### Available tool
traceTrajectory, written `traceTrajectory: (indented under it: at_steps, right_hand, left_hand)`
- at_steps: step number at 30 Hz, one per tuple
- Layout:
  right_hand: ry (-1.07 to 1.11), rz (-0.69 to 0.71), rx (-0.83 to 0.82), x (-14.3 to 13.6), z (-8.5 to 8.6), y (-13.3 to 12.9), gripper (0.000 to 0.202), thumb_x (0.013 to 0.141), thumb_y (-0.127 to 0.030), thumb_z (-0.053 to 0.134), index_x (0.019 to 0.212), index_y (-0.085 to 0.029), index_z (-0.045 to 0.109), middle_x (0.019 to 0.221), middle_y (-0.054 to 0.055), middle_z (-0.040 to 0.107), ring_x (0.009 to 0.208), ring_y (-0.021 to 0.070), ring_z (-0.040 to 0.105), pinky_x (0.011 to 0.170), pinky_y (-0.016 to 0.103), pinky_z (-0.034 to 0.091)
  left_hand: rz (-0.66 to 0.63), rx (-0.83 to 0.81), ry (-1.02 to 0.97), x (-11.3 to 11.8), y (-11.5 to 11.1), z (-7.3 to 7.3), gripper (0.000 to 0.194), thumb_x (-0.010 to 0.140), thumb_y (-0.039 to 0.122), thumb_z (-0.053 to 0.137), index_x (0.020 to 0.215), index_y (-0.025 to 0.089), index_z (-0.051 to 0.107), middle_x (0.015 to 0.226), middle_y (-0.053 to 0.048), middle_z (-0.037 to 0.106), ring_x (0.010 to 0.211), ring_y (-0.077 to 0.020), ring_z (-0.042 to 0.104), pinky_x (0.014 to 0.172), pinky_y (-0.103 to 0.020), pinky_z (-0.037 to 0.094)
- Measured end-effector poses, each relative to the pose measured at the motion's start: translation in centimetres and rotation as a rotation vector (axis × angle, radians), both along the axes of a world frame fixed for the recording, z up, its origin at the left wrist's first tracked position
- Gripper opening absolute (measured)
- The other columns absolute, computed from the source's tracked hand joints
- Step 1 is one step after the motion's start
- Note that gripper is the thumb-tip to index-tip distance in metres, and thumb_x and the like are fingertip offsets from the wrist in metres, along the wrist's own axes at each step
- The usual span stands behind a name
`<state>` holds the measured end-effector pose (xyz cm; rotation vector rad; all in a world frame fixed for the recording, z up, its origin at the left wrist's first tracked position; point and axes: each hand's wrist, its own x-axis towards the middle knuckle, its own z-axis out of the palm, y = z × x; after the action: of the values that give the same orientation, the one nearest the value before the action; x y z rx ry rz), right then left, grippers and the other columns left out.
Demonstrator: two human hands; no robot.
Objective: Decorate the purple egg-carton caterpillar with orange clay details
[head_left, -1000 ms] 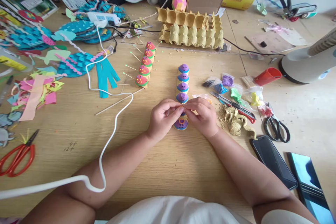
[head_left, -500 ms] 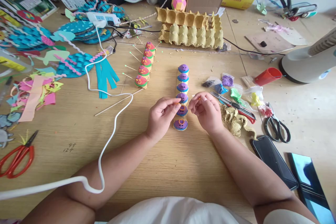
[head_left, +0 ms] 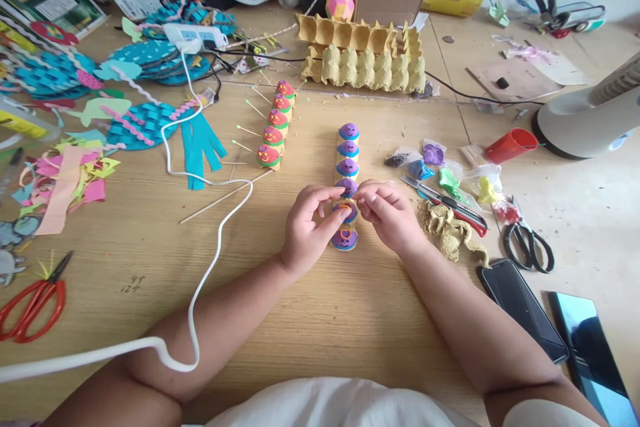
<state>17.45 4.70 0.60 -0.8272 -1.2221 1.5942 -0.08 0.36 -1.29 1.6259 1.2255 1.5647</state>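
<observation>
Head view has the purple row (head_left: 347, 168) standing in the middle of the table (head_left: 250, 320), running from the near edge side toward the far edge. It has six bumps with blue rims and little faces, and the nearest bump has an orange loop on it (like a tiny ring).

The left hand (head_left: 310, 227) is over the left side of the row, by the second bump from the near end. Its thumb and pointing finger are apart. The right hand (head_left: 393, 220) is just beside the row on the right, with its fingertips together. I cannot tell if a small bit is between them.

Left of the purple row is a red row (head_left: 275, 125) with thin sticks poking out. Bags of clay (head_left: 450, 180) lie to the right, with a cutter (head_left: 445, 201) and some tan mush (head_left: 447, 230) by them. A red cup (head_left: 510, 145) lies farther right. Egg trays (head_left: 373, 68) sit toward the far edge. Two phones (head_left: 525, 310) are toward the near right corner, and red scissors (head_left: 35, 300) are on the left side.
</observation>
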Motion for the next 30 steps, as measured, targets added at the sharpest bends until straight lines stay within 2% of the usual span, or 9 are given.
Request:
traceTrajectory:
  at_steps: [4, 6, 9, 12, 16, 19, 21, 24, 30]
  right_hand:
    - [-0.128, 0.12, 0.113, -0.18, 0.42, -0.37, 0.035, 0.084, -0.056, 0.08, 0.083, -0.021, 0.081, 0.087, 0.005, 0.074, 0.076, 0.0133, 0.063, 0.067, 0.027, 0.053]
    - [-0.136, 0.13, 0.063, -0.28, 0.64, -0.47, 0.033, 0.08, -0.054, 0.084, 0.081, -0.021, 0.081, 0.087, 0.005, 0.076, 0.08, 0.0155, 0.067, 0.074, 0.029, 0.056]
    - [-0.088, 0.127, -0.099, -0.46, 0.7, -0.58, 0.032, 0.074, -0.051, 0.09, 0.08, -0.021, 0.08, 0.08, 0.003, 0.075, 0.073, 0.0138, 0.066, 0.071, 0.029, 0.057]
    - [-0.041, 0.127, -0.175, -0.61, 0.6, -0.65, 0.033, 0.071, -0.049, 0.092, 0.078, -0.02, 0.078, 0.075, 0.001, 0.074, 0.067, 0.0117, 0.064, 0.067, 0.027, 0.055]
    - [-0.055, 0.024, -0.117, -0.57, 0.36, -0.56, 0.032, 0.076, -0.049, 0.089, 0.082, -0.02, 0.077, 0.075, 0.001, 0.072, 0.062, 0.0099, 0.056, 0.056, 0.024, 0.046]
    - [-0.039, -0.053, -0.099, -0.43, 0.07, -0.39, 0.038, 0.082, -0.056, 0.081, 0.087, -0.019, 0.076, 0.063, -0.004, 0.058, 0.053, 0.0074, 0.042, 0.048, 0.023, 0.033]
    - [-0.031, -0.061, -0.101, -0.4, -0.07, -0.31, 0.043, 0.084, -0.06, 0.078, 0.085, -0.018, 0.075, 0.06, -0.005, 0.051, 0.051, 0.0069, 0.038, 0.047, 0.023, 0.027]
    - [-0.05, -0.04, -0.084, -0.5, -0.06, -0.31, 0.047, 0.086, -0.064, 0.073, 0.079, -0.017, 0.071, 0.059, -0.005, 0.048, 0.049, 0.0068, 0.037, 0.046, 0.024, 0.025]
    - [-0.199, 0.023, 0.018, -0.62, 0.77, -0.6, 0.056, 0.086, -0.071, 0.069, 0.068, -0.018, 0.065, 0.057, -0.004, 0.049, 0.052, 0.0085, 0.037, 0.049, 0.025, 0.029]
  left_hand:
    - [0.026, 0.098, 0.119, -0.21, -0.12, 0.25, 0.029, 0.091, 0.029, 0.078, 0.119, 0.026, 0.07, 0.107, -0.006, 0.07, 0.089, -0.0157, 0.061, 0.071, -0.028, 0.049]
    - [0.043, 0.128, 0.183, -0.23, -0.12, 0.42, 0.028, 0.092, 0.029, 0.077, 0.118, 0.026, 0.07, 0.105, -0.005, 0.071, 0.089, -0.0163, 0.062, 0.072, -0.029, 0.05]
    - [0.068, 0.156, 0.254, -0.23, -0.08, 0.56, 0.027, 0.094, 0.028, 0.075, 0.12, 0.027, 0.068, 0.106, -0.005, 0.072, 0.094, -0.0183, 0.064, 0.076, -0.032, 0.052]
    - [0.077, 0.174, 0.285, -0.22, -0.04, 0.55, 0.033, 0.093, 0.025, 0.074, 0.125, 0.027, 0.066, 0.11, -0.006, 0.072, 0.101, -0.0201, 0.065, 0.083, -0.035, 0.053]
    - [0.093, 0.133, 0.263, -0.17, -0.06, 0.36, 0.037, 0.092, 0.029, 0.076, 0.127, 0.027, 0.066, 0.112, -0.007, 0.071, 0.103, -0.021, 0.065, 0.082, -0.034, 0.053]
    - [0.101, 0.055, 0.18, -0.1, -0.05, 0.07, 0.035, 0.094, 0.031, 0.074, 0.127, 0.026, 0.066, 0.115, -0.008, 0.07, 0.105, -0.0204, 0.065, 0.079, -0.031, 0.052]
    - [0.104, 0.004, 0.116, -0.08, 0.01, -0.11, 0.03, 0.097, 0.031, 0.069, 0.127, 0.025, 0.066, 0.118, -0.009, 0.07, 0.107, -0.02, 0.066, 0.079, -0.03, 0.052]
    - [0.075, -0.014, 0.067, -0.09, 0.09, -0.11, 0.024, 0.1, 0.029, 0.065, 0.123, 0.025, 0.068, 0.12, -0.008, 0.07, 0.108, -0.0191, 0.065, 0.081, -0.03, 0.052]
    - [-0.029, 0.062, 0.17, -0.18, 0.04, 0.65, 0.025, 0.094, 0.032, 0.074, 0.118, 0.026, 0.073, 0.11, -0.008, 0.071, 0.102, -0.02, 0.065, 0.08, -0.032, 0.052]
